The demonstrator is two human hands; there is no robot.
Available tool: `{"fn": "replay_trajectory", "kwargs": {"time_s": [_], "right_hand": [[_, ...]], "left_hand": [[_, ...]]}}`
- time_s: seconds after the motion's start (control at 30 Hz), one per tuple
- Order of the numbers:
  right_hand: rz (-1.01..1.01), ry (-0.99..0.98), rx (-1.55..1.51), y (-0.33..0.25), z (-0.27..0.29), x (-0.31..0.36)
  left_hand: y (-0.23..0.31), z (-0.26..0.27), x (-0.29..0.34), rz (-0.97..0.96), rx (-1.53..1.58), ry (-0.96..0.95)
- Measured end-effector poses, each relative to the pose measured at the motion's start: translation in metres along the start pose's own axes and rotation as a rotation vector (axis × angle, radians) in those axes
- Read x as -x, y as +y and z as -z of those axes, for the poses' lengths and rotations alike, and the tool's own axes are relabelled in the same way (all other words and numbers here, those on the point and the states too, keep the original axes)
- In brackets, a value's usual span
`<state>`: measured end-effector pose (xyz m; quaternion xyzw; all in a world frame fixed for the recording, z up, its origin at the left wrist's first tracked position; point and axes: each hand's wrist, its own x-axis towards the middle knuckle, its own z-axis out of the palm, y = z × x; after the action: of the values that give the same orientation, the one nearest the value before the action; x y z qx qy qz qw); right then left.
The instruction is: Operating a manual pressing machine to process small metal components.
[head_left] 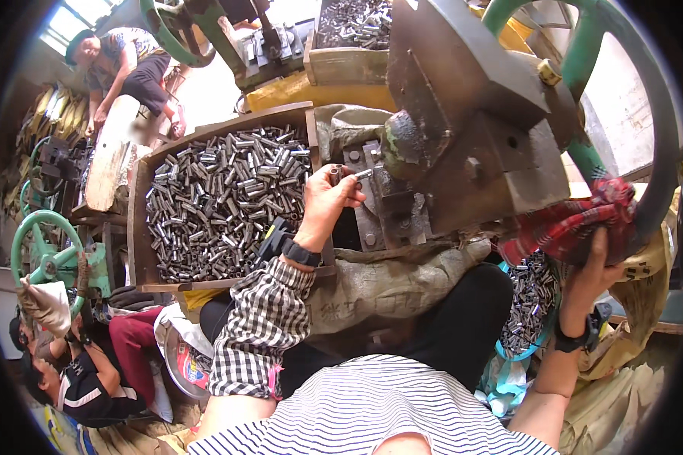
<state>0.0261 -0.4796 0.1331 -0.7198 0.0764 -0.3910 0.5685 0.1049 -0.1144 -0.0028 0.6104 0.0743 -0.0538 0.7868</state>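
My left hand (328, 201) is closed in a pinch at the press's die block (369, 218). Between its fingers are small metal tubes; a shiny tube (364, 174) points toward the die. Just left of it, a wooden tray (136, 235) is heaped with short metal tubes (224, 205). My right hand (596, 269) wraps round a red plaid cloth (577, 216) tied on the rim of the big green handwheel (645, 53). The heavy dark press body (470, 114) rises between my hands. The fingers on the cloth's far side are hidden.
A blue-rimmed bucket (501, 350) of tubes stands below my right hand. Sacking (402, 284) covers the area before my knees. Behind stand another tray (349, 67) and press. Co-workers sit at the upper left and lower left, by another green handwheel (47, 264).
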Motion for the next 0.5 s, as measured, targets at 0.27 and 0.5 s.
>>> {"fn": "replay_trajectory", "kwargs": {"time_s": [0.27, 0.5], "right_hand": [[0.138, -0.202, 0.217, -0.078, -0.006, -0.065], [0.421, -0.518, 0.529, -0.124, -0.045, -0.088]], "left_hand": [[-0.009, 0.001, -0.006, 0.13, 0.158, -0.084], [-0.009, 0.006, 0.002, 0.143, 0.153, -0.23]]}}
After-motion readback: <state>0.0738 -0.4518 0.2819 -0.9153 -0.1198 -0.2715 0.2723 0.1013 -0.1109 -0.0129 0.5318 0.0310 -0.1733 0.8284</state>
